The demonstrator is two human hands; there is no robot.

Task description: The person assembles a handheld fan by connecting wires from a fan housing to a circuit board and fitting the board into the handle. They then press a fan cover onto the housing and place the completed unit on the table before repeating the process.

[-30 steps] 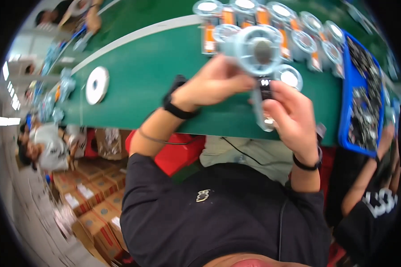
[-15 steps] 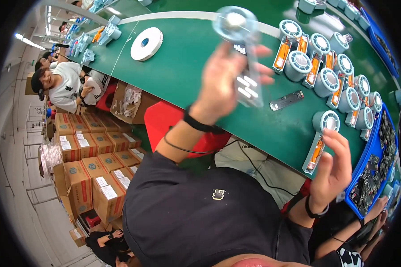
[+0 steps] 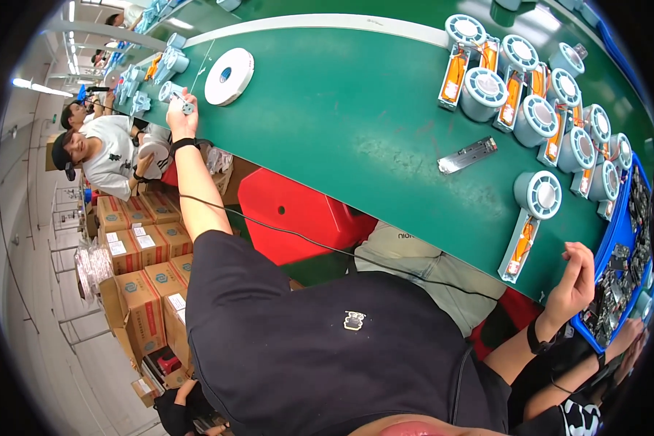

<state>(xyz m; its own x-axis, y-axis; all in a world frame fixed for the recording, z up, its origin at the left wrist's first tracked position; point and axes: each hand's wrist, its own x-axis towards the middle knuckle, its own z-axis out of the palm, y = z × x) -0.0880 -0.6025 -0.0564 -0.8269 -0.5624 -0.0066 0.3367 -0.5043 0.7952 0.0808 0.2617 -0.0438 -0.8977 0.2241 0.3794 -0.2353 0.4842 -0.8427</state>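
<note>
While the light-blue fan unit (image 3: 173,93) sits at 10 o'clock on the green table (image 3: 341,123), the left hand (image 3: 180,112) grips it. Right hand (image 3: 575,275), 4 o'clock, is half-curled and empty beside the blue tray (image 3: 618,240).

The left hand (image 3: 180,110) closes around a pale blue part (image 3: 176,93), which it mostly covers; the part's shape cannot be made out. The blue tray (image 3: 621,240) runs off the right rim, its contents too small and dark to identify. The far end of the table (image 3: 327,123) blurs into the upper rim.
</note>
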